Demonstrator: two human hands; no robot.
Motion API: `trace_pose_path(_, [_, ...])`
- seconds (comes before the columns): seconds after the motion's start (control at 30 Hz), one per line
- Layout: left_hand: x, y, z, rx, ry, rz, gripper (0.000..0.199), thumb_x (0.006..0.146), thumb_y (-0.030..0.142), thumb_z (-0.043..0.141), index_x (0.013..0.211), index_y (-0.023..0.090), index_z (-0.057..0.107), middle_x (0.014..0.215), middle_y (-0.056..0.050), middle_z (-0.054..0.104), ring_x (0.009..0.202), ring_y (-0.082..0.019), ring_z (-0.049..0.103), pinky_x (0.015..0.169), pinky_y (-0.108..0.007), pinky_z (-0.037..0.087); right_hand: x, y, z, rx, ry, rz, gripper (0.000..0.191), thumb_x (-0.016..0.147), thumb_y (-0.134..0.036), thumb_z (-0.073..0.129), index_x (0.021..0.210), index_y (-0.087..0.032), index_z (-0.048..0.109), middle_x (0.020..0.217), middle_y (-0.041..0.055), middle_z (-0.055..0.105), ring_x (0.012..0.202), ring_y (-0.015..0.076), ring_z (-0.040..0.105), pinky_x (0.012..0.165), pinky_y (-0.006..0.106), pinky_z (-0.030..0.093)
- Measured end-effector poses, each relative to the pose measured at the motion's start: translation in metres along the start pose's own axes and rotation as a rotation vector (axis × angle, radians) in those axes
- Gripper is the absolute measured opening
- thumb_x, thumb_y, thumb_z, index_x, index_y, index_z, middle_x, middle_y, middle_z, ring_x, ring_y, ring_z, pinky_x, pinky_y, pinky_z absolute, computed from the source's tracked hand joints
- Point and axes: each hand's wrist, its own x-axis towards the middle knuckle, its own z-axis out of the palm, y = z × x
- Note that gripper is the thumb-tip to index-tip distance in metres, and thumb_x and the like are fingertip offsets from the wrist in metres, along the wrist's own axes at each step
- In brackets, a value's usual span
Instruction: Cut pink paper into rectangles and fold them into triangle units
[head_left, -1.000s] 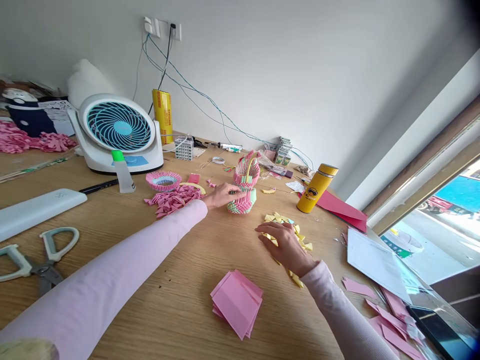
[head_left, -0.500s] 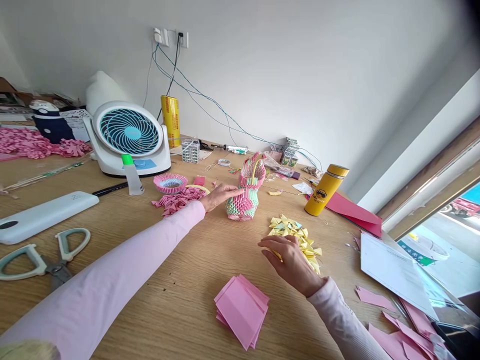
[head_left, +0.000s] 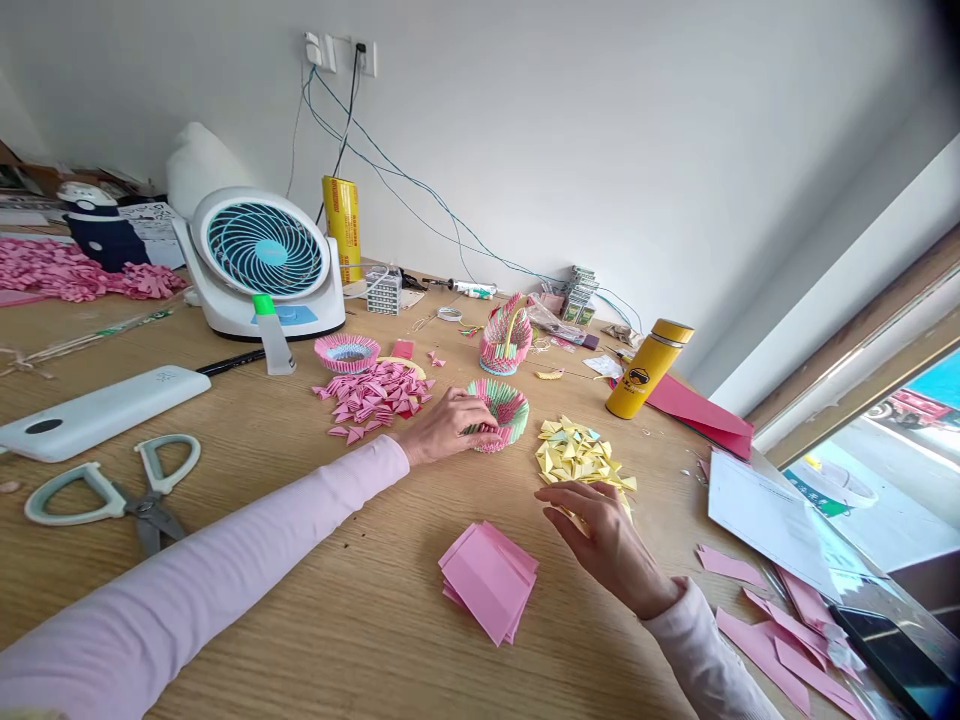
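Observation:
My left hand (head_left: pixel 454 426) pinches the near left rim of a green and pink bowl (head_left: pixel 513 418) made of folded paper pieces; its hollow faces up toward me, and my fingers hide part of it. My right hand (head_left: pixel 606 548) hovers over the near edge of a heap of yellow folded paper triangles (head_left: pixel 576 452), fingers apart and holding nothing. Between my forearms lies a stack of pink paper rectangles (head_left: pixel 489 582). Just behind the bowl stands a pink and green paper basket (head_left: pixel 504 340) with a yellow handle.
Pink folded pieces (head_left: pixel 375 396) lie left of the bowl, near a small pink paper dish (head_left: pixel 346 352). Farther left are scissors (head_left: pixel 142 495), a fan (head_left: pixel 262 262) and a glue bottle (head_left: pixel 273 340). A yellow flask (head_left: pixel 649 370) and pink paper scraps (head_left: pixel 776 645) are at right.
The bowl has come toward me in my left hand and tipped, so its hollow now shows, apart from the basket behind. My right hand has stayed nearly in place by the yellow heap.

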Motion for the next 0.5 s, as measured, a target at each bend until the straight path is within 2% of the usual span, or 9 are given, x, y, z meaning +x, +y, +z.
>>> trace_pose_path(0.13, [0.005, 0.002, 0.011, 0.091, 0.051, 0.001, 0.029, 0.09, 0.045, 0.054, 0.09, 0.02, 0.068, 0.093, -0.005, 0.07, 0.093, -0.022, 0.061, 0.093, -0.039, 0.032, -0.005, -0.018, -0.005, 0.119, 0.007, 0.033, 0.018, 0.094, -0.027, 0.051, 0.104, -0.026, 0.065, 0.09, 0.0039, 0.073, 0.08, 0.0207, 0.068, 0.079, 0.039, 0.045])
trace_pose_path(0.23, [0.007, 0.007, 0.016, 0.135, 0.088, -0.016, 0.029, 0.088, 0.046, 0.056, 0.097, 0.021, 0.067, 0.101, -0.006, 0.069, 0.101, -0.024, 0.058, 0.097, -0.041, 0.027, -0.008, -0.034, -0.011, 0.236, -0.053, 0.034, 0.016, 0.093, -0.031, 0.054, 0.102, -0.025, 0.065, 0.085, 0.0037, 0.07, 0.078, 0.0195, 0.065, 0.076, 0.036, 0.046])
trace_pose_path(0.33, [0.0, 0.02, 0.015, 0.192, 0.163, -0.048, 0.029, 0.092, 0.04, 0.052, 0.112, 0.021, 0.061, 0.115, -0.008, 0.064, 0.113, -0.024, 0.052, 0.097, -0.04, 0.027, -0.013, -0.049, -0.016, 0.282, -0.134, -0.016, 0.023, 0.087, -0.04, 0.062, 0.103, -0.024, 0.063, 0.091, 0.0056, 0.067, 0.082, 0.0206, 0.062, 0.075, 0.035, 0.046])
trace_pose_path(0.4, [-0.01, 0.033, 0.011, 0.194, 0.185, -0.069, 0.027, 0.095, 0.035, 0.045, 0.112, 0.02, 0.06, 0.114, -0.007, 0.065, 0.11, -0.022, 0.053, 0.094, -0.038, 0.029, -0.017, -0.058, -0.017, 0.253, -0.166, -0.063, 0.038, 0.079, -0.044, 0.069, 0.11, -0.023, 0.059, 0.099, 0.0078, 0.065, 0.088, 0.0234, 0.06, 0.078, 0.037, 0.045])
trace_pose_path(0.5, [-0.026, 0.052, 0.004, 0.13, 0.117, -0.064, 0.025, 0.098, 0.032, 0.04, 0.108, 0.021, 0.059, 0.108, -0.005, 0.067, 0.106, -0.019, 0.056, 0.093, -0.036, 0.029, -0.022, -0.069, -0.014, 0.168, -0.201, -0.116, 0.057, 0.075, -0.046, 0.072, 0.122, -0.024, 0.052, 0.114, 0.0109, 0.06, 0.097, 0.0274, 0.056, 0.083, 0.042, 0.043])
